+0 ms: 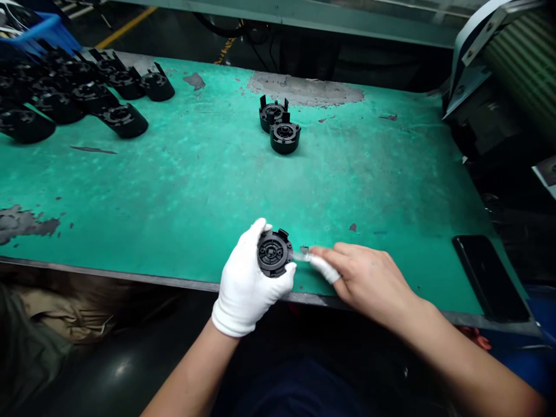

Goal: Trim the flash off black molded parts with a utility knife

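Note:
My left hand (252, 272), in a white glove, is closed round the edge of a round black plastic part (274, 253) with ribs and tabs on its face. Just to the right is my right hand (369, 272), bare apart from a white covering on one finger. Its fingers pinch a thin, pale, blade-like piece (299, 255), smeared by motion, whose tip reaches the right rim of the black part. Both hands are above the front edge of the green table (195, 202).
Two black round housings (285, 139) stand touching at the back middle. Several more black housings (125, 120) crowd the left, near a blue crate (47, 35). A black phone (490, 278) lies at the right front. Machinery (516, 75) borders the right side.

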### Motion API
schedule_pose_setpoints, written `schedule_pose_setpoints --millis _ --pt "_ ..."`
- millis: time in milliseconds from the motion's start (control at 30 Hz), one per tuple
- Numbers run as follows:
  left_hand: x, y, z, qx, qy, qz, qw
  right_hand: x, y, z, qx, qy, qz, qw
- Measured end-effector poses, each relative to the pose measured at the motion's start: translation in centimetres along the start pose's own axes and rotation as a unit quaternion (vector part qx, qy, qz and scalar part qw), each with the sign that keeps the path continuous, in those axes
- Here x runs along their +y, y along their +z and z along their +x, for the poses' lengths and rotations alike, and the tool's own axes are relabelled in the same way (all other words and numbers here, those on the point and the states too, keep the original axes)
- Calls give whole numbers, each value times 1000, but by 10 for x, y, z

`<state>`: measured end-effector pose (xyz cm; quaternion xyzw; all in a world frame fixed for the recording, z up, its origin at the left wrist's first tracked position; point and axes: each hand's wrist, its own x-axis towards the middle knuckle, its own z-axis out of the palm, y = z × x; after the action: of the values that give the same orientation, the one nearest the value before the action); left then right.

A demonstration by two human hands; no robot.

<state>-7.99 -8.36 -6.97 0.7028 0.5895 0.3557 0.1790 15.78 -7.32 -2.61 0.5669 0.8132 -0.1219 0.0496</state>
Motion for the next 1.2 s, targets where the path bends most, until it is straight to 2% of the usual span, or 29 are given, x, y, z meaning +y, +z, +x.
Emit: schedule_pose_setpoints --millis 67,133,200,267,333,400,467,533,600,633,667,700,767,833,933,1067,1200 --pt "0 1 0 0 -4 0 1000 17 0 5 24 82 -20 996" --pt "1 1 1 -3 -15 -8 1000 31 -1 5 59 123 23 990" --pt "4 -3 4 -11 -44 -44 998 29 -2 -1 90 85 138 983" --pt "10 -13 10 -47 -93 -118 988 12 1 -13 94 25 281 955" --pt "19 -28 13 -125 -142 -196 962 -16 9 -29 73 -36 401 912" --pt "29 -43 8 -216 -158 -233 935 -45 24 -49 78 -73 483 869" --pt "39 -51 -7 -264 -129 -229 928 -68 41 -68 118 -49 559 819" --pt "44 -48 -29 -248 -69 -194 947 -84 56 -82 131 36 651 747" --pt "45 -34 -50 -184 2 -136 973 -92 65 -92 101 122 725 670" --pt "45 -25 -58 -144 38 -106 983 -94 68 -95 85 155 744 644" --pt "44 -15 -64 -106 69 -79 989 -93 71 -97 79 184 751 629" --pt "43 -5 -68 -75 95 -56 991 -91 73 -100 85 211 749 623" --pt "42 12 -70 -51 125 -24 991 -83 81 -110 120 250 733 621" --pt "40 23 -69 -61 138 -10 988 -73 90 -123 147 264 725 619" --pt "39 30 -70 -63 144 -21 987 -56 102 -139 123 259 719 633" --pt "40 21 -70 -68 140 -22 987 -39 100 -136 61 194 699 685" --pt "44 -5 -51 -126 103 0 987 -33 90 -118 47 142 701 698"
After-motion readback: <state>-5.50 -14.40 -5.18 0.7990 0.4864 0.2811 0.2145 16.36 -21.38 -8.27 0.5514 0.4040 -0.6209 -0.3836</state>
